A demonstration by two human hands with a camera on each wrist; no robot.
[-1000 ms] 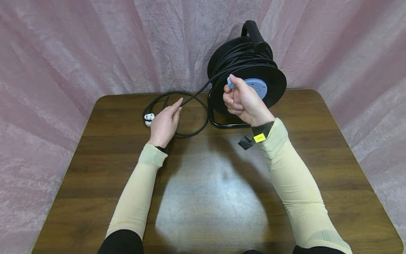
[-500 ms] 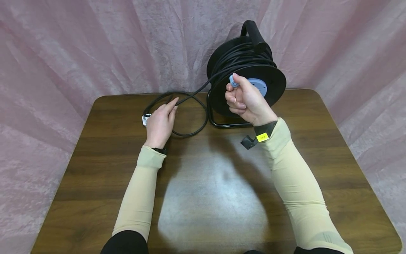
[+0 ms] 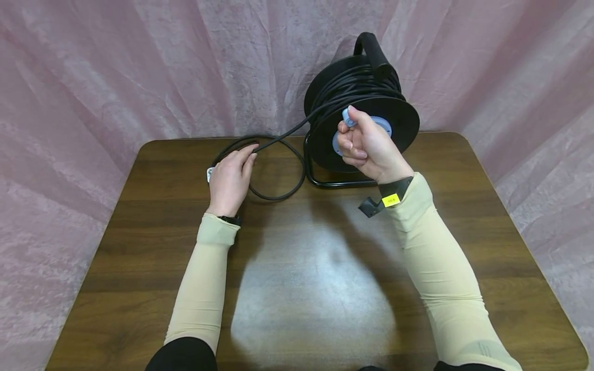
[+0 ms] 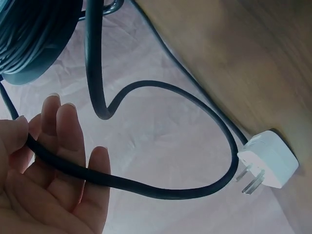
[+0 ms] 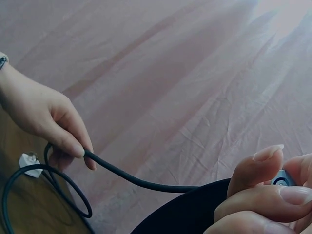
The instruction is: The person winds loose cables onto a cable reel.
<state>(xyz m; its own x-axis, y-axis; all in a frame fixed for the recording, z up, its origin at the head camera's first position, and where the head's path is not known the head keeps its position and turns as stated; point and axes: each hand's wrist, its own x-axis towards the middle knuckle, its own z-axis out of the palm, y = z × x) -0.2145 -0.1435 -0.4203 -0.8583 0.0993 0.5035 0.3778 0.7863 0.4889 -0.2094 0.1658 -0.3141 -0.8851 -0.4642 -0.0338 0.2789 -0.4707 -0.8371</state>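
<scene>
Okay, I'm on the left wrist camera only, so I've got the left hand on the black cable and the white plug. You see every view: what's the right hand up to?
Observer: The right hand grips a light-blue knob at the front of the reel.
Operator: My view cuts the reel off. What's at its top?
Observer: A black handle arches up there, over the wound cable.
Operator: And the middle of its front face?
Observer: A round blue panel, partly hidden behind that hand.
</scene>
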